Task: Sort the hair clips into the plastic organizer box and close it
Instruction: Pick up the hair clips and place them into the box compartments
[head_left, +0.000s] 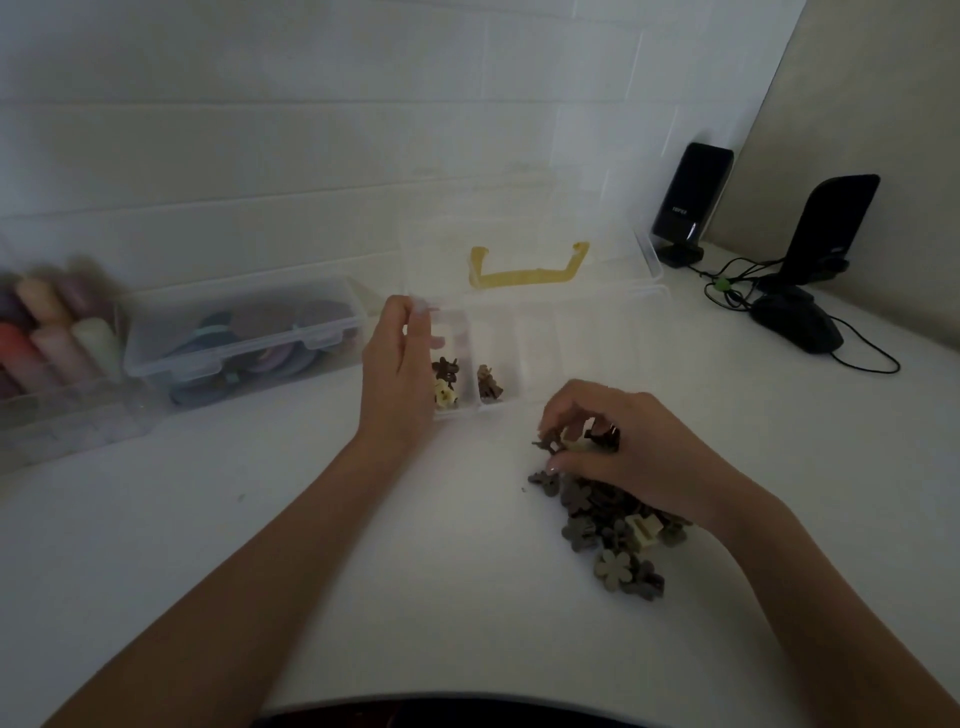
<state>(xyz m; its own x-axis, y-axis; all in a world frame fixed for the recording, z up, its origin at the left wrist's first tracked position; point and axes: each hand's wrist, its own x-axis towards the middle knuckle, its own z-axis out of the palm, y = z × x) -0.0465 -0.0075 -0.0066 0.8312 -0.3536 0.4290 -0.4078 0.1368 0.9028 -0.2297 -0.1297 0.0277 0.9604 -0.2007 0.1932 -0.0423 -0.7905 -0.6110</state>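
Head view, as I log it: a white bench set against a white tiled wall, dim light, with a beige panel at the right.

Task items: a clear plastic organizer box with a yellow handle stands open at mid-bench, lid raised against the wall. Its two leftmost compartments hold a few brown and cream clips. A loose pile of small flower-shaped hair clips in brown, grey and cream lies on the bench just in front of the box, to the right.

Hands: left hand relaxed, fingers resting at the box's left edge. Right hand curled over the top of the pile, pinching clips.

Surroundings: a clear lidded storage box of coloured discs at left; blurred pastel rolls beside it; two black speakers and a black corded mouse at far right, well apart from the work.
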